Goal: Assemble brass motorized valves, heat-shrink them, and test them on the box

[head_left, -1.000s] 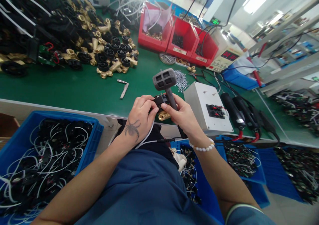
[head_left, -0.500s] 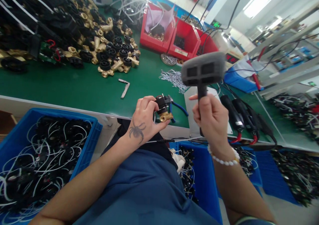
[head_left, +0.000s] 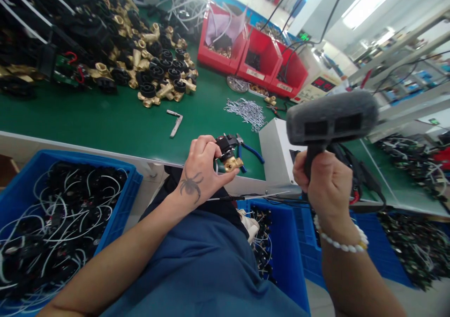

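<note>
My left hand (head_left: 200, 169) rests at the bench's front edge, fingers and thumb closed round a brass valve (head_left: 230, 160) with a black housing on top. Just right of the valve lie pliers (head_left: 251, 151) with blue handles. My right hand (head_left: 326, 181) is raised over the right side of the bench, wrapped round the dark handle of a grey mallet (head_left: 332, 115). Two dark rectangular recesses show in the mallet's head. Under it stands a white box (head_left: 277, 153), partly hidden. A small L-shaped metal tool (head_left: 176, 122) lies to the left on the green bench.
Many brass valves (head_left: 161, 73) are heaped at the back left. Metal clips (head_left: 246, 111) lie in a pile before red bins (head_left: 256, 59). A blue crate (head_left: 131, 181) of wired parts stands lower left; another blue crate (head_left: 288, 242) is below the bench edge.
My right hand has moved right and slightly down with the mallet, away from the valve, uncovering more of the white box. My left hand and the valve have hardly moved.
</note>
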A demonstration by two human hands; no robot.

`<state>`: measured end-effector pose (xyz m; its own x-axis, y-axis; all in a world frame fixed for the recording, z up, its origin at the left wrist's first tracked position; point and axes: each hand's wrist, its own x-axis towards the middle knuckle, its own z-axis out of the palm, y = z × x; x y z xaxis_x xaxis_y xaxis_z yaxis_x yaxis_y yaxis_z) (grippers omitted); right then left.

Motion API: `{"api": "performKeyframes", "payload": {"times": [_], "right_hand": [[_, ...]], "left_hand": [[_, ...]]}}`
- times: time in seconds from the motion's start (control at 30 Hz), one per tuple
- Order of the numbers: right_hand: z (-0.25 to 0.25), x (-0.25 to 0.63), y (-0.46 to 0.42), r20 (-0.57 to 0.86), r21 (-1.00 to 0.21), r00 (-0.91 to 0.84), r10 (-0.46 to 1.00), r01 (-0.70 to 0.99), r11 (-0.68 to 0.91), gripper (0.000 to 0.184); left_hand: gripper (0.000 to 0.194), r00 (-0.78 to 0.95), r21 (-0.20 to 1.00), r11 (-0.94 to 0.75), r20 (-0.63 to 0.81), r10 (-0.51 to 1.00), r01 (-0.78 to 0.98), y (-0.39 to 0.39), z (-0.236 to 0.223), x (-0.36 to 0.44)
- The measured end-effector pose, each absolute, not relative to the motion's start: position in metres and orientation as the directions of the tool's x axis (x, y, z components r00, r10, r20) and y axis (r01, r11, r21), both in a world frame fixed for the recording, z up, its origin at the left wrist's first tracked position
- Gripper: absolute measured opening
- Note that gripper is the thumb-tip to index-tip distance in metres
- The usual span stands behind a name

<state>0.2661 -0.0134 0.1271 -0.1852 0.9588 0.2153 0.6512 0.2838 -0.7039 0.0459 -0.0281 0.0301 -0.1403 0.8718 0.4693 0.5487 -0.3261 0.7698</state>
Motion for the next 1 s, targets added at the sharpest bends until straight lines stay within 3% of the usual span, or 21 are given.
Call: {"api": "performKeyframes", "payload": {"times": [0.17, 0.23, 0.3, 0.37, 0.57, 0.7, 0.77, 0.9, 1.0], "right_hand": [[0.133, 0.262, -0.005, -0.012, -0.364, -0.389, 0.921, 0.86, 0.358, 0.074], [0.137, 0.265, -0.006, 0.098, -0.4, -0.358, 0.928, 0.84, 0.366, 0.074], [0.137, 0.267, -0.009, 0.252, -0.542, -0.259, 0.932, 0.761, 0.358, 0.073], [0.133, 0.265, -0.01, 0.32, -0.651, -0.172, 0.932, 0.674, 0.348, 0.074], [0.132, 0.252, -0.002, -0.004, -0.506, -0.385, 0.923, 0.797, 0.33, 0.082], [0.14, 0.252, -0.004, 0.137, -0.695, -0.171, 0.976, 0.685, 0.218, 0.08], [0.136, 0.251, -0.003, 0.172, -0.663, -0.179, 0.969, 0.706, 0.248, 0.08], [0.13, 0.248, 0.001, 0.027, -0.456, -0.398, 0.917, 0.812, 0.365, 0.083], [0.135, 0.249, 0.002, 0.114, -0.602, -0.261, 0.958, 0.749, 0.276, 0.081]], "left_hand": [[0.043, -0.122, 0.743, -0.347, 0.495, 0.86, 0.572, -0.028, 0.03, 0.046], [0.044, -0.119, 0.737, -0.36, 0.509, 0.853, 0.572, -0.027, 0.03, 0.046], [0.044, -0.121, 0.735, -0.359, 0.51, 0.851, 0.575, -0.027, 0.029, 0.047], [0.045, -0.121, 0.734, -0.351, 0.505, 0.855, 0.582, -0.027, 0.028, 0.046], [0.043, -0.117, 0.725, -0.362, 0.518, 0.847, 0.586, -0.026, 0.028, 0.046], [0.045, -0.119, 0.736, -0.371, 0.518, 0.847, 0.566, -0.027, 0.028, 0.045], [0.044, -0.118, 0.735, -0.374, 0.521, 0.846, 0.565, -0.027, 0.027, 0.044], [0.043, -0.125, 0.736, -0.369, 0.52, 0.845, 0.568, -0.026, 0.026, 0.043], [0.044, -0.128, 0.745, -0.373, 0.518, 0.846, 0.553, -0.026, 0.026, 0.043]]}}
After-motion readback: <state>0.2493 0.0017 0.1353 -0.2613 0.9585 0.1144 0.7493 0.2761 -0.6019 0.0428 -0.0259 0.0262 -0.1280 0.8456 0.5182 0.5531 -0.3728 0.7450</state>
